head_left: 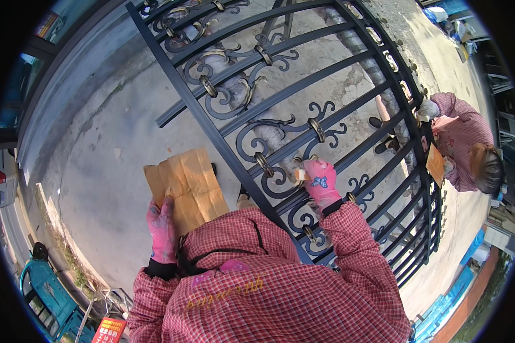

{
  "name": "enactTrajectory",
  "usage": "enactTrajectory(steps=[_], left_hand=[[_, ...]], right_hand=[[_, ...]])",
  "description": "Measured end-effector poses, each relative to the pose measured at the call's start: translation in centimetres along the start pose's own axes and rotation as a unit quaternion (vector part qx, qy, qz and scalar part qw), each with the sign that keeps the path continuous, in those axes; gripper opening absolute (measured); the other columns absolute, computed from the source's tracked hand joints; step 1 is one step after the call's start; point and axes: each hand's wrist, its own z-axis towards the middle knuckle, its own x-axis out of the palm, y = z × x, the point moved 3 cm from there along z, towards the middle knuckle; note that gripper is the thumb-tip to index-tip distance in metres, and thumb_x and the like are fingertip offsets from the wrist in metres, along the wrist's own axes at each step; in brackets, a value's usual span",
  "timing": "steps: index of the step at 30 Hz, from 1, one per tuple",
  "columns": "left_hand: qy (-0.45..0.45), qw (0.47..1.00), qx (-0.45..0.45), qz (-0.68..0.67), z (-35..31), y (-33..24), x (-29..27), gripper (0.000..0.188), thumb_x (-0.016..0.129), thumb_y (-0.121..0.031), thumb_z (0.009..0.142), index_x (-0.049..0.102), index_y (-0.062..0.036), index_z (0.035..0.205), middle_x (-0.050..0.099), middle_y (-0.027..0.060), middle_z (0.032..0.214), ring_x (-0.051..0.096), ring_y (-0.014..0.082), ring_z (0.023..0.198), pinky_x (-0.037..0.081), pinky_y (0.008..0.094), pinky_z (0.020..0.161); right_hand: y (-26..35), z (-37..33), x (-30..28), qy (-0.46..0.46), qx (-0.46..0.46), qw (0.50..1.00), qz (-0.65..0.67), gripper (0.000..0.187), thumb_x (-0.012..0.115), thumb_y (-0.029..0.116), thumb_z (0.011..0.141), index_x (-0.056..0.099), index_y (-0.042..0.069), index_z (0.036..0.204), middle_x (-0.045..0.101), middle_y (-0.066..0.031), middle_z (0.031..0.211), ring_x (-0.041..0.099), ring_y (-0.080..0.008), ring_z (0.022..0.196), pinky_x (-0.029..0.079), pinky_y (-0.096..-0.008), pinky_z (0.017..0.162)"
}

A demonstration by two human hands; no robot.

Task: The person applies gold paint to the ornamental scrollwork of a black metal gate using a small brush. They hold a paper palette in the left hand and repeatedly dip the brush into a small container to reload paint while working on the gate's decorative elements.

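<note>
My left hand, in a pink glove, grips the edge of a creased sheet of brown cardboard, thumb on its face. In its matching pink glove, my right hand is closed around a small pale piece with an orange-brown patch; its exact kind does not show. That piece is at the scrollwork of a dark metal railing panel, by a gold-toned collar on a bar. Similar scrolls with gold-brushed highlights run along the panel. The cardboard is left of the panel, apart from it.
Across the panel, a co-worker in a checked top has a gloved hand at its far edge and holds a brown sheet. A wrapped pole runs beneath the bars. A teal chair stands at lower left on the concrete floor.
</note>
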Motion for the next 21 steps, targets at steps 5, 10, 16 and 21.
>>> enactTrajectory(steps=[5, 10, 16, 21], left_hand=[[-0.01, 1.0, -0.002, -0.013, -0.2, 0.1, 0.0, 0.034, 0.05, -0.016, 0.094, 0.05, 0.0015, 0.123, 0.06, 0.0037, 0.106, 0.055, 0.01, 0.092, 0.044, 0.0239, 0.081], [-0.002, 1.0, -0.003, -0.027, -0.3, 0.1, 0.4, 0.034, 0.05, -0.014, 0.094, 0.049, 0.0015, 0.124, 0.059, 0.0045, 0.109, 0.055, 0.01, 0.093, 0.045, 0.0241, 0.082], [-0.012, 0.999, 0.005, -0.046, -0.4, 0.3, 0.1, 0.034, 0.05, -0.013, 0.094, 0.049, 0.0016, 0.124, 0.06, 0.0054, 0.111, 0.056, 0.0109, 0.094, 0.045, 0.0236, 0.083], [0.019, 0.997, 0.018, -0.073, -0.2, 0.3, 0.4, 0.032, 0.048, -0.008, 0.094, 0.048, 0.0021, 0.124, 0.06, 0.0059, 0.113, 0.056, 0.0109, 0.095, 0.045, 0.0237, 0.085]], right_hand=[[0.8, -0.8, 1.1, 0.005, -0.075, 0.997, -0.003, 0.015, 0.063, 0.007, 0.062, 0.054, 0.011, 0.073, 0.06, -0.0095, 0.07, 0.06, -0.0327, 0.071, 0.048, -0.0405, 0.059], [0.9, 1.3, 0.4, -0.09, -0.016, 0.996, 0.018, 0.02, 0.066, 0.009, 0.059, 0.056, 0.011, 0.076, 0.059, -0.0094, 0.07, 0.06, -0.0331, 0.07, 0.048, -0.0408, 0.062], [0.7, 0.8, 1.1, 0.036, 0.084, 0.996, -0.014, 0.024, 0.064, 0.006, 0.065, 0.06, 0.013, 0.088, 0.062, -0.0104, 0.079, 0.06, -0.0325, 0.08, 0.048, -0.0404, 0.064], [1.5, 1.4, 0.3, -0.018, 0.047, 0.996, 0.068, 0.031, 0.068, 0.007, 0.066, 0.058, 0.007, 0.095, 0.063, -0.0143, 0.088, 0.058, -0.0351, 0.083, 0.048, -0.0423, 0.069]])
